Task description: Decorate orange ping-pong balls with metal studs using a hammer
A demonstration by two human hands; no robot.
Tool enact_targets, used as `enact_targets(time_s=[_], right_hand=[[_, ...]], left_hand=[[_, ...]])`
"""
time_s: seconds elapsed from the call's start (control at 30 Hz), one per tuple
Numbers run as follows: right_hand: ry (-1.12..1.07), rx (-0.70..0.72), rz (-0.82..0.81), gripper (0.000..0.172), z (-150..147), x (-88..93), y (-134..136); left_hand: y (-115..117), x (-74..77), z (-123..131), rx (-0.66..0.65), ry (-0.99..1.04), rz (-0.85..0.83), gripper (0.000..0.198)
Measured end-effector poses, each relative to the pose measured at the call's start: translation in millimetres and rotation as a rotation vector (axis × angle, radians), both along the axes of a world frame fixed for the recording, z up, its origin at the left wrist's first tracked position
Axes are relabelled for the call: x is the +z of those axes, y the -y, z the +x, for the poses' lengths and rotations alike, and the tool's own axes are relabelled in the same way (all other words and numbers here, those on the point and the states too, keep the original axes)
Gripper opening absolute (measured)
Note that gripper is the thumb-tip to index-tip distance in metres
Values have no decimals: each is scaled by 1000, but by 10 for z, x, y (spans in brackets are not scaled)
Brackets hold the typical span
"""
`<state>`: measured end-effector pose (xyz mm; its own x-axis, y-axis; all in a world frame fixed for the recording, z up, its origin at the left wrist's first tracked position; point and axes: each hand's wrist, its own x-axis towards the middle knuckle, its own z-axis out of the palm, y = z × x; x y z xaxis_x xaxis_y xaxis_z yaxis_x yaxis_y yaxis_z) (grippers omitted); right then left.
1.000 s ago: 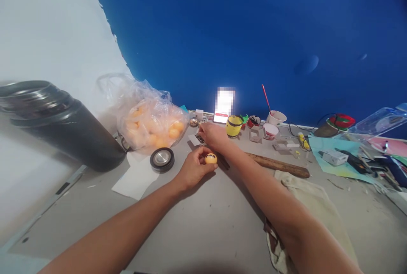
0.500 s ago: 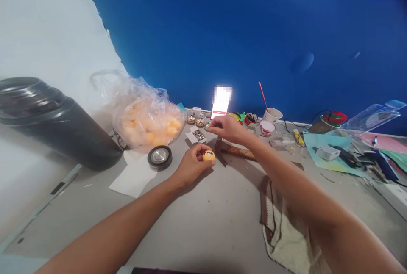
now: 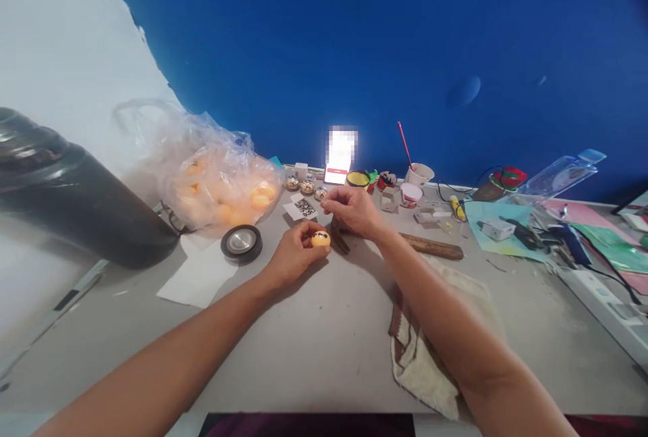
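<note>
Your left hand (image 3: 296, 252) grips an orange ball (image 3: 320, 240), dark spots on its upper side, between the front and far edges of the table (image 3: 324, 349). Your right hand (image 3: 353, 211) is over the head end of the hammer (image 3: 433, 246), fingers curled toward the thumb; cannot tell whether they pinch anything. Just beyond your left hand: white box (image 3: 305, 207) of small pieces. Toward the far edge: 3 shiny balls (image 3: 306, 187). Nearer the left edge: round lid (image 3: 241, 242).
</note>
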<state>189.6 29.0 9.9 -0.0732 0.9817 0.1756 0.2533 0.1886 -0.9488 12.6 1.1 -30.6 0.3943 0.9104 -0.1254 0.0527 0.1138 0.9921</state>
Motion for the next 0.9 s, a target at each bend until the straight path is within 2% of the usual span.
enact_targets(time_s=[0.17,0.27,0.4,0.5,0.63,0.9], right_hand=[[-384,39,-220,39,-44,12,59],[-484,9,-331,43,33,0,168],[-611,-11,-376,43,101,-139,407],[-564,21,-387,38,130,-238,539],[-530,58,-378,33,178,-266,566],[-519,91,-462,29,155,-255,563]], left_hand=[[10,-39,5,37,20,27,37],[8,-63,9,63,38,25,39],[5,-60,10,71,67,13,39],[16,-52,10,75,88,-26,41],[36,-38,7,87,95,-21,52],[62,8,0,19,110,36,46]])
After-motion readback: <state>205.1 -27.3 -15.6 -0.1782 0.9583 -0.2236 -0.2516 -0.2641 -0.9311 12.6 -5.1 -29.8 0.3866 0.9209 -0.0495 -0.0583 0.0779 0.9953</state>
